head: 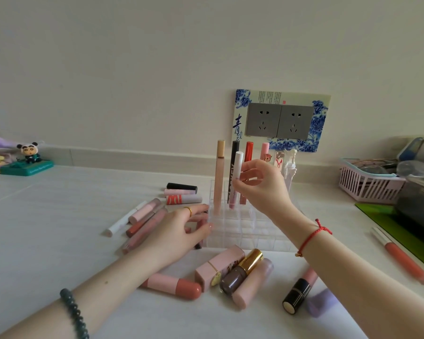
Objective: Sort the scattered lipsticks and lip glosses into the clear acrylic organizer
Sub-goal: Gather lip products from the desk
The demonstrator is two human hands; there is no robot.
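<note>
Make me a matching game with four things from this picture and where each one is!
Things:
1. white-capped tube
2. gold-capped bottle
3. panda figure
4. pink basket

Places:
A. far right side
B. pinched in the right hand
C. far left side
D. lying in front of the clear organizer

Pairs: 1-B, 2-D, 3-C, 4-A

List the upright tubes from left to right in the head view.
Tall beige gold-capped tube → black tube → red tube → pink-capped tube → white ornate tube. The white-capped tube in the right hand overlaps, so it's left out.
</note>
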